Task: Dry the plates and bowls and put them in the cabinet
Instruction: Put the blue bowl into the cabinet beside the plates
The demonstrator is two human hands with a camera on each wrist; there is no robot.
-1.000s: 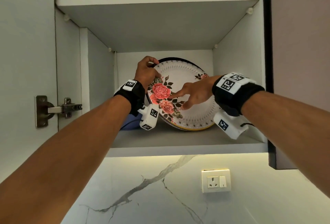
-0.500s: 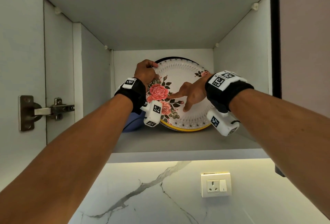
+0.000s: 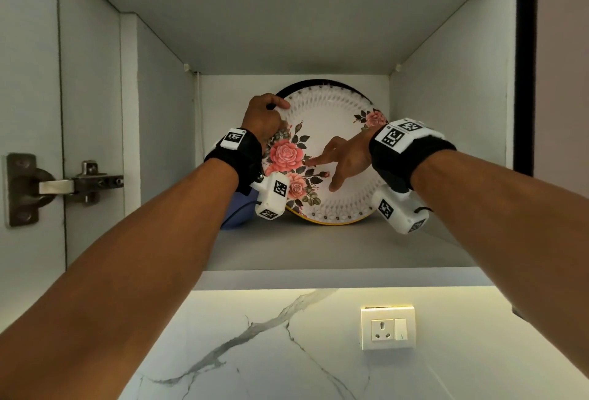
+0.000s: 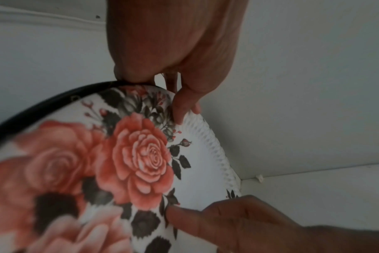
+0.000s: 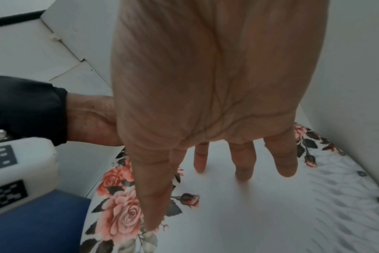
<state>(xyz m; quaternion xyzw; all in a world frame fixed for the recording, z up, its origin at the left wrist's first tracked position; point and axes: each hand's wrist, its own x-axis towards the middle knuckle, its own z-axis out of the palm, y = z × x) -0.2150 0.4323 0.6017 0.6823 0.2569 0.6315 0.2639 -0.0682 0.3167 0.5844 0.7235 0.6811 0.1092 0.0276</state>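
A white plate with pink roses stands on edge at the back of the cabinet shelf, leaning on a dark-rimmed plate behind it. My left hand pinches the rose plate's upper left rim. My right hand lies with straight fingers spread against the plate's face. A blue bowl sits on the shelf left of the plates, partly hidden by my left wrist.
The cabinet's side walls close in left and right, with a shelf above. An open door hinge is at the left. Below are a marble backsplash and a wall socket.
The view has shifted a little downward and closer. The plate stands a bit more upright against the back, with both hands still on it.
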